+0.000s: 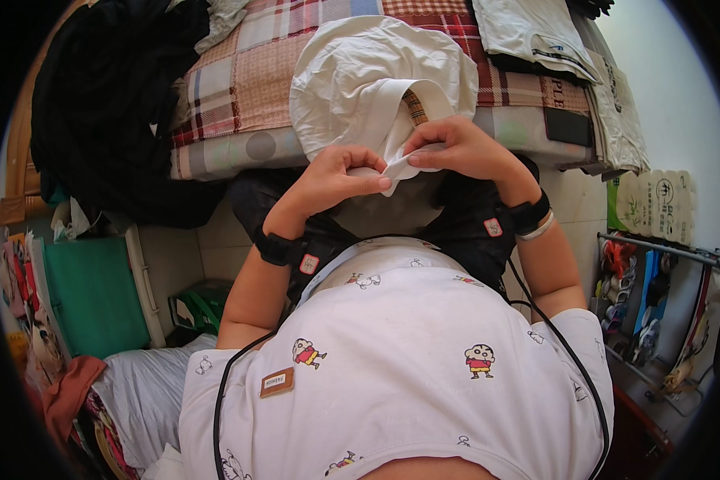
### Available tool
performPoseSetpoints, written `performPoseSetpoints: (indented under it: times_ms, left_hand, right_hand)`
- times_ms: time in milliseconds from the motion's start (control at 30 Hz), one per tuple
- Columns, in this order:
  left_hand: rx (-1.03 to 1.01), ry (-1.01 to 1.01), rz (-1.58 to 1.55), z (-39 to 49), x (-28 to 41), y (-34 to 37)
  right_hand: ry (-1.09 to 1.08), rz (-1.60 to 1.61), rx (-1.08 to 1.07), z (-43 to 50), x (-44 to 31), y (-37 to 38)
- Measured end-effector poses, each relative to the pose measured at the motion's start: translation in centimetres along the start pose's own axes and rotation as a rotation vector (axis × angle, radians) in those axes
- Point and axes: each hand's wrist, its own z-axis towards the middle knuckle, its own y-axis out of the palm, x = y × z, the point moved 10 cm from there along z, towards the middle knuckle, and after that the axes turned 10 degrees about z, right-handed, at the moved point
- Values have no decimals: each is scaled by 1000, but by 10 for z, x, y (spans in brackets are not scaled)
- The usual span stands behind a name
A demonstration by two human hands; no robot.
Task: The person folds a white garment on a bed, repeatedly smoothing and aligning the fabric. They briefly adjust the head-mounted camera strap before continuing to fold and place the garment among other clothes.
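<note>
A white collared shirt lies bunched over the edge of the bed in front of me. Its upright collar curves towards me, and a tan plaid strip shows on the inside. My left hand pinches a front edge of the shirt between thumb and forefinger. Close beside it, my right hand grips the same white cloth near the collar. Both hands are above my lap, their fingertips nearly meeting. Whether a button sits under the fingers cannot be made out.
A plaid bedspread covers the bed. Dark clothes are heaped at left. Folded white clothes and a dark phone lie at right. A metal rack stands below wrapped paper packs. A black cable runs along my body.
</note>
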Motion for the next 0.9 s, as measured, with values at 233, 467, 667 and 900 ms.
performPoseSetpoints:
  times_ms: [233, 467, 667, 900]
  left_hand:
    - [-71, 91, -200, 4, 2, 9]
    - [-48, 26, -224, 2, 0, 12]
    - [-93, 10, -84, 0, 2, 17]
    - [-149, 5, -134, -3, -8, 10]
  right_hand:
    - [47, 156, 26, 3, 5, -2]
    - [46, 105, -16, 8, 4, 6]
    - [-8, -23, -36, 8, -2, -4]
    - [-13, -134, -26, -6, 5, -31]
